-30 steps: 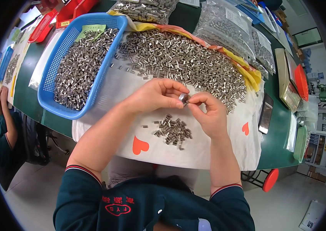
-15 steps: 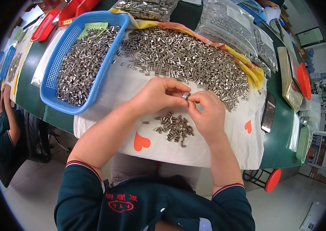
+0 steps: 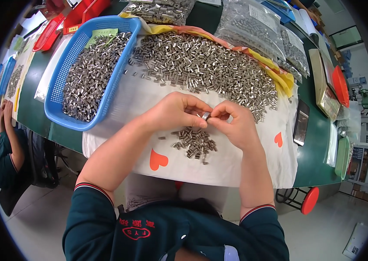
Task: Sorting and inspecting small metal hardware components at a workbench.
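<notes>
Both my hands meet over the white cloth (image 3: 236, 167), and between them I pinch one small metal sleeve (image 3: 205, 115). My left hand (image 3: 173, 114) curls its fingers down onto it from the left, and my right hand (image 3: 235, 126) closes thumb and forefinger on it from the right. Only a glint of the sleeve's end shows; my fingertips hide the rest, so I cannot make out its full shape.

Just near of my hands a small heap of the same sleeves (image 3: 193, 142) lies on the cloth, a few strays scattered at its left edge. Far of my hands spreads a much larger pile of sleeves (image 3: 201, 65), reaching the yellow and orange edge of another cloth (image 3: 285, 82) at the right. My knuckles cover part of the pile's near border.

To the far left sits a blue plastic basket (image 3: 112, 87) filled with more sleeves, a green slip of paper (image 3: 101, 34) at its far end. Clear bags of metal parts (image 3: 253, 26) lie along the far side, cut off by the rim of the view. A dark phone (image 3: 301, 122) rests at the right on the green table (image 3: 316, 161). At the far left edge another person's arm (image 3: 5, 130) shows, blurred and partly out of view.
</notes>
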Motion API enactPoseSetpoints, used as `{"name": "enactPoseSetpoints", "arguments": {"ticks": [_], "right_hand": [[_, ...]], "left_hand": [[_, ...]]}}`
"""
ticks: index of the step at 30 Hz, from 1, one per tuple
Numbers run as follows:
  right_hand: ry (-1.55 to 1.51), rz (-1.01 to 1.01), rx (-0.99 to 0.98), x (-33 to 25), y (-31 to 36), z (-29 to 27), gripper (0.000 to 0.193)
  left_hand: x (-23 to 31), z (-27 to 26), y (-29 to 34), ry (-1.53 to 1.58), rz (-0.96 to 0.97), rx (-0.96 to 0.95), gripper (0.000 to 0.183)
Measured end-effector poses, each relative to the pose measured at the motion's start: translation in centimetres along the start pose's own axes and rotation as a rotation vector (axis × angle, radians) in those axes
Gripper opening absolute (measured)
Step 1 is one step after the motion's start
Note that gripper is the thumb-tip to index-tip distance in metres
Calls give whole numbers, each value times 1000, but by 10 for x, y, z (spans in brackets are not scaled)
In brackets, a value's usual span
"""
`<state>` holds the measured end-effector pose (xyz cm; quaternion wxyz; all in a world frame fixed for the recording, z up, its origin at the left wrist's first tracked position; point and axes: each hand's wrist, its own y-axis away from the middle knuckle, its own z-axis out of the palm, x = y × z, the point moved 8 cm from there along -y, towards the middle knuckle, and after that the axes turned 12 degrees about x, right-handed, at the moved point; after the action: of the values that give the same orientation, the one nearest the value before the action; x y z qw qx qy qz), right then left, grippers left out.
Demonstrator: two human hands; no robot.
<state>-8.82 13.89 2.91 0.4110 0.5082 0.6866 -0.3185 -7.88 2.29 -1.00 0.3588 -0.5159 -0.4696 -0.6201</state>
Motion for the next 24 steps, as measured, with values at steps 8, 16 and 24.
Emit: {"name": "enactPoseSetpoints", "arguments": {"ticks": [8,16,24], "right_hand": [[-214,146,123,23,-6,-22,4],[303,-365,528,2,-14,-30,13],[174,-430,502,18,-22,-32,16]], "left_hand": [[2,12,10,-98,16,-90,32],[34,-19,12,13,351,97,34],[-16,-92,219,255,-31,386,42]]}}
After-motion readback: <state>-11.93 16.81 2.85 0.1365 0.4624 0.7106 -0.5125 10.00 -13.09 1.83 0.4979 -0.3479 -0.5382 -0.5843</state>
